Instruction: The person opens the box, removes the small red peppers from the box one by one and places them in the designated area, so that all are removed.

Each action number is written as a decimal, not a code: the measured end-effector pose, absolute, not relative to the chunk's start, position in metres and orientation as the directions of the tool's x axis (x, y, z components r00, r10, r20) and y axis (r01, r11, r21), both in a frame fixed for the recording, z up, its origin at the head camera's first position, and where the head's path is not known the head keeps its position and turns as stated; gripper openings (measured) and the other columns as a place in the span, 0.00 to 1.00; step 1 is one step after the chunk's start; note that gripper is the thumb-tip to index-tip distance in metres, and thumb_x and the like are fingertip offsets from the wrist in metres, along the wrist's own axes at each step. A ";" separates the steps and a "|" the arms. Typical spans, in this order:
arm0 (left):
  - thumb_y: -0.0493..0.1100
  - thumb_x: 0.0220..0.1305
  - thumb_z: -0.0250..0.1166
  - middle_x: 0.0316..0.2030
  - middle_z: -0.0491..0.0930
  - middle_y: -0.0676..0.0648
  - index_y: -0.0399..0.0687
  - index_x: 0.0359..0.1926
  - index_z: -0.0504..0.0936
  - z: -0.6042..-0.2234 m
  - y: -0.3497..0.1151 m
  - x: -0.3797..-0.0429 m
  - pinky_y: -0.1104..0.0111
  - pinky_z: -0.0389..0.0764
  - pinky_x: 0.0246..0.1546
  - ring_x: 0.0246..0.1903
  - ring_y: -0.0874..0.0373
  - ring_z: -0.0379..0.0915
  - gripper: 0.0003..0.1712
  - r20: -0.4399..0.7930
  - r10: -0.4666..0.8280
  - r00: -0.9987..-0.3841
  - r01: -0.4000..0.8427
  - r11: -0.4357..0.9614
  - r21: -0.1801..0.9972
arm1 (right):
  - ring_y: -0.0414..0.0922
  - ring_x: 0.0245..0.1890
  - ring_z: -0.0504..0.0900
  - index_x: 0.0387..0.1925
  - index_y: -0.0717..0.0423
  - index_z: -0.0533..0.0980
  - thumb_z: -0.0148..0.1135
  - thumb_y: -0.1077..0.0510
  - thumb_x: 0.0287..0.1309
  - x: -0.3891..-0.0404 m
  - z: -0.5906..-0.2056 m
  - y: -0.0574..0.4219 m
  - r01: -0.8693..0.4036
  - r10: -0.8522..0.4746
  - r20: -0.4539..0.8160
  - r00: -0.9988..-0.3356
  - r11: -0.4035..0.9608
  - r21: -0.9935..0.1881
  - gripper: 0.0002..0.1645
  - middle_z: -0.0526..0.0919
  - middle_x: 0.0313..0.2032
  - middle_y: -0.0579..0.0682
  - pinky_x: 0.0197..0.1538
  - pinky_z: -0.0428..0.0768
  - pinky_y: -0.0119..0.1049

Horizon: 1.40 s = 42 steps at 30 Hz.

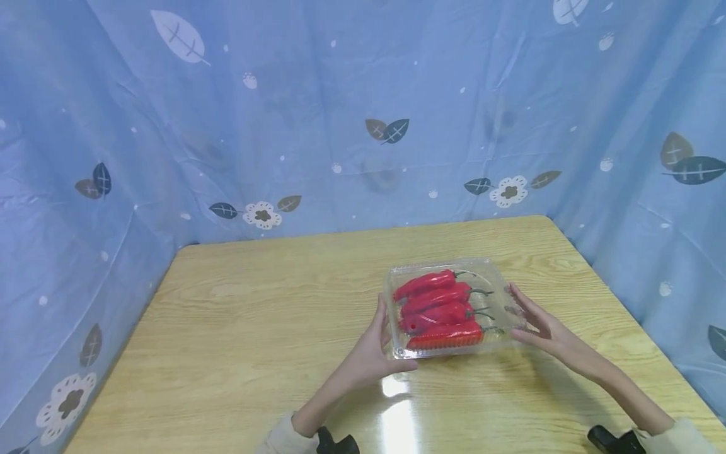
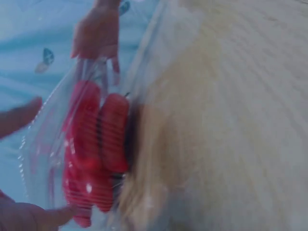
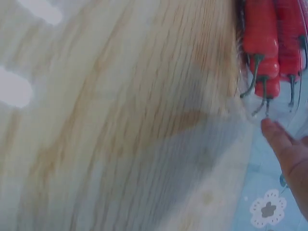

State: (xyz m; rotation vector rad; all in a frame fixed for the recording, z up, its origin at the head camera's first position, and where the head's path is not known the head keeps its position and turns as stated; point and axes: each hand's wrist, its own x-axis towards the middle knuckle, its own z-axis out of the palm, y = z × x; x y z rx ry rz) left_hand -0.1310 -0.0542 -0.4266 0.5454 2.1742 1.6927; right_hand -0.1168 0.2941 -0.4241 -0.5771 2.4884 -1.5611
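Both hands hold a clear plastic clamshell box (image 1: 499, 291) by its two ends, over the right half of the table. Several red chili peppers (image 1: 439, 302) with green stems lie side by side inside, their stems pointing right. My left hand (image 1: 367, 354) grips the left end, thumb along the near corner and fingers up the side. At the opposite end, my right hand (image 1: 547, 333) has its thumb near the front corner and its fingers further back. In the left wrist view the peppers (image 2: 89, 144) show blurred through the plastic; the right wrist view shows only their stem ends (image 3: 262, 45).
The wood-grain table (image 1: 244, 328) spreads out under the hands, with a bright glare near its front. A blue curtain (image 1: 317, 113) printed with leaves and flowers hangs behind it and along both sides. Dark straps with cameras (image 1: 337, 441) sit at the wrists.
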 end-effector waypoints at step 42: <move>0.24 0.43 0.73 0.63 0.60 0.38 0.47 0.70 0.60 -0.436 -0.053 -0.134 0.60 0.79 0.51 0.58 0.40 0.68 0.53 0.035 0.298 -0.954 0.024 -0.041 0.999 | 0.24 0.42 0.77 0.68 0.64 0.62 0.71 0.61 0.53 -0.107 -0.430 0.278 -0.080 -0.002 0.087 -0.996 0.414 -0.907 0.43 0.79 0.45 0.26 0.37 0.80 0.24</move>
